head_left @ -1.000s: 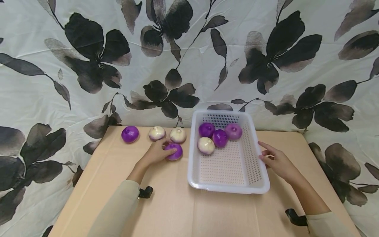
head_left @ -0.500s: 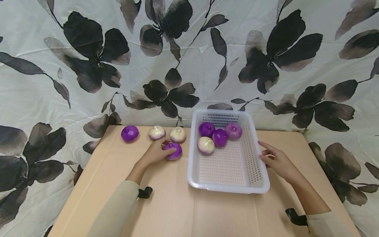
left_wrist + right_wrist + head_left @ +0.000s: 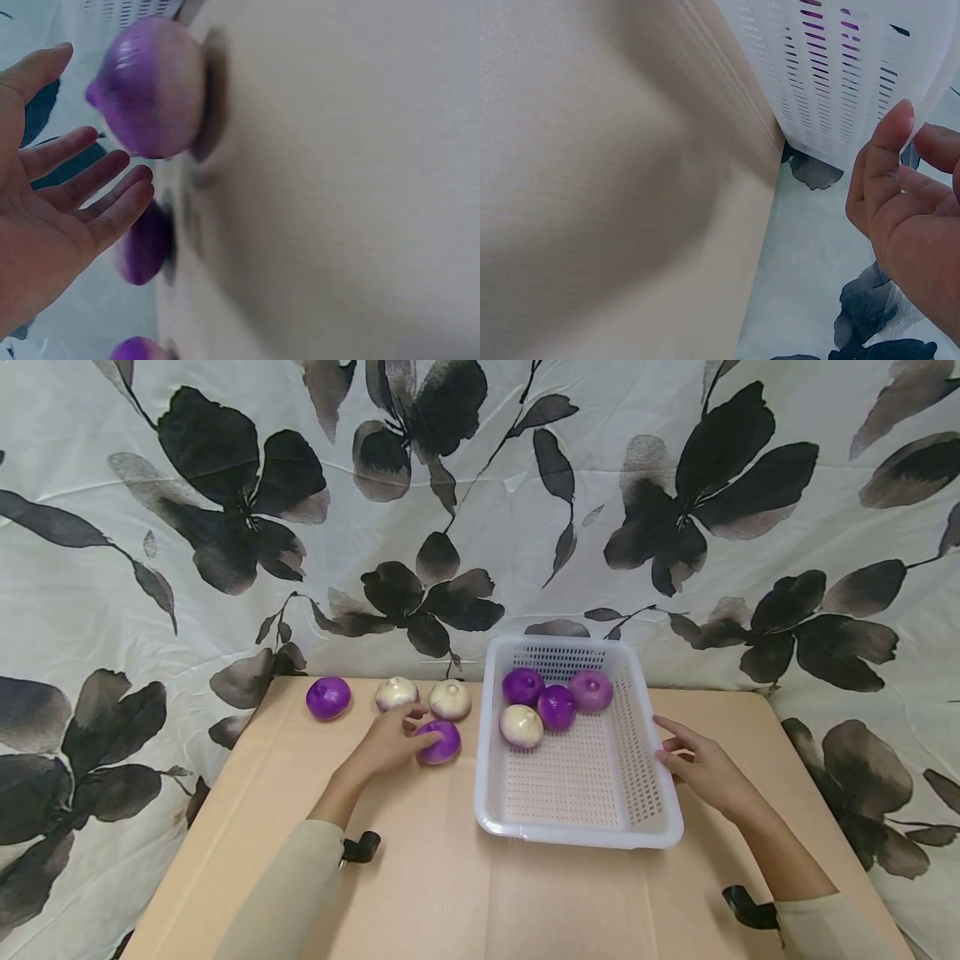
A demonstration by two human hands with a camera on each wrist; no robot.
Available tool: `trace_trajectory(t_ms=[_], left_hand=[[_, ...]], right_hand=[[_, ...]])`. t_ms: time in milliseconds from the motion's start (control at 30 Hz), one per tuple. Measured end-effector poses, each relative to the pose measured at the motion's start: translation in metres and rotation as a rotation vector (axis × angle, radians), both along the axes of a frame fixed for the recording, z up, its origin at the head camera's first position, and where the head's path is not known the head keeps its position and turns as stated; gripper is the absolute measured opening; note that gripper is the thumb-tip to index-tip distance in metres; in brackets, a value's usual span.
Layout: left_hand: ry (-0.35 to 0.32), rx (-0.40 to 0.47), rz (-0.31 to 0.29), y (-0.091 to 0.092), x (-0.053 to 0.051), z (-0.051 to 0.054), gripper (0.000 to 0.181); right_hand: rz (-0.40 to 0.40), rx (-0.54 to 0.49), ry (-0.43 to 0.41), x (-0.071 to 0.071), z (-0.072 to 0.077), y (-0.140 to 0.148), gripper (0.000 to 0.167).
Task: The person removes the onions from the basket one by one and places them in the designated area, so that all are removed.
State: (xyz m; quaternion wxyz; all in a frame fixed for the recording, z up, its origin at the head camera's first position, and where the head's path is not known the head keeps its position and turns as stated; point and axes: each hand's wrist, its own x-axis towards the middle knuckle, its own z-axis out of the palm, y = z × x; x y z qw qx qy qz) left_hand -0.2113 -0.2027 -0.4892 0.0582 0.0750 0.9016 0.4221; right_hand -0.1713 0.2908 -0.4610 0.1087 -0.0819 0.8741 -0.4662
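Beside a purple-and-cream turnip on the table is my left hand. In the left wrist view, the fingers are spread and loosely bent, with a gap between the thumb and that turnip. Two cream-side-up turnips, one on the left and one on the right, sit just behind it. Farther left lies another purple turnip. My right hand pinches the right rim of a white plastic basket, with thumb and fingers at the edge in the right wrist view.
Inside the basket are several turnips, including a cream one and a purple one. The light wooden table ends at a floral cloth hanging behind it.
My left hand has drawn slightly back and left, loosening from the purple turnip, which stays on the table. My right hand and the basket hold their place.
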Motion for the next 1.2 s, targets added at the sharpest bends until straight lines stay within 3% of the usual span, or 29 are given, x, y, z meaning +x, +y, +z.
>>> trace_trajectory(t_ms=[233,500,767,967,1200], left_hand=[[0.029,0.043,-0.017,-0.003,0.003,0.022,0.069],[0.158,0.015,-0.063,0.012,0.009,0.058,0.058],[0.207,-0.009,-0.24,0.053,0.004,0.084,0.062],[0.231,-0.131,-0.338,0.083,-0.006,0.094,0.068],[0.2,-0.146,-0.444,0.111,-0.027,0.087,0.071]], right_hand=[[0.002,-0.013,-0.012,0.001,-0.001,0.001,0.068],[0.005,-0.018,-0.012,0.001,-0.004,0.001,0.068],[0.006,-0.008,0.001,0.001,-0.002,0.003,0.067],[0.007,-0.016,-0.005,-0.001,-0.002,0.002,0.067],[0.007,-0.009,0.0,-0.001,0.0,0.001,0.067]])
